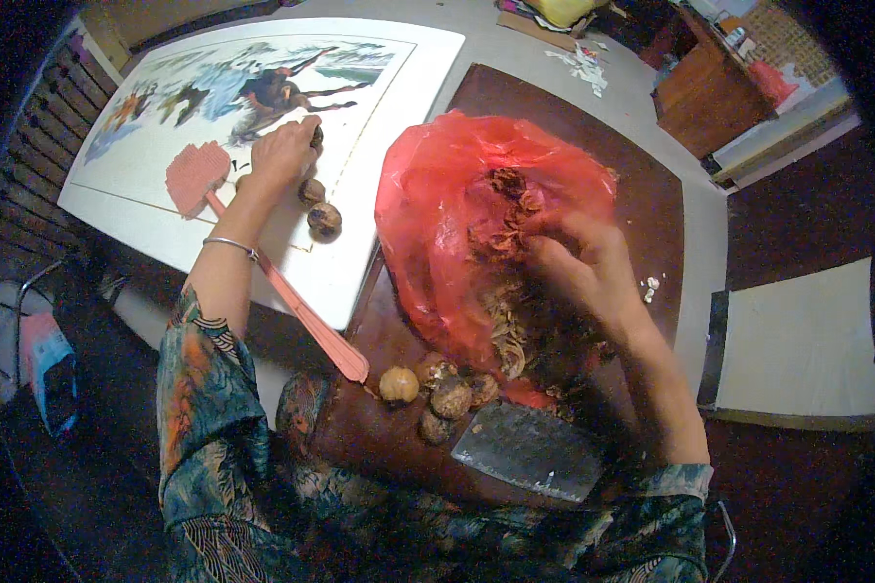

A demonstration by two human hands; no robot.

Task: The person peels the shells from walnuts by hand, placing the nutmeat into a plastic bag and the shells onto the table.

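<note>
On the white picture-printed tabletop, my left hand (pixel 283 154) has its fingers curled around a dark walnut (pixel 317 138). Two more walnuts (pixel 325 218) lie just nearer to me, and another is partly hidden behind my wrist. My right hand (pixel 580 259), slightly blurred, is over a red plastic bag (pixel 426 218) with brown husk and shell scraps (pixel 507 237) inside. Whether its bent fingers hold a scrap is unclear. Several pale brown walnuts (pixel 450 398) are grouped at the near edge of the dark brown table (pixel 401 452). Beside them lies a cleaver's broad dark blade (pixel 529 450).
A pink fly swatter (pixel 313 324) slants across the white tabletop (pixel 415 80) beneath my left forearm, its handle reaching the brown table. White crumbs (pixel 652 288) lie right of my right hand. Paper scraps (pixel 583 69) litter the floor near a wooden cabinet (pixel 714 95).
</note>
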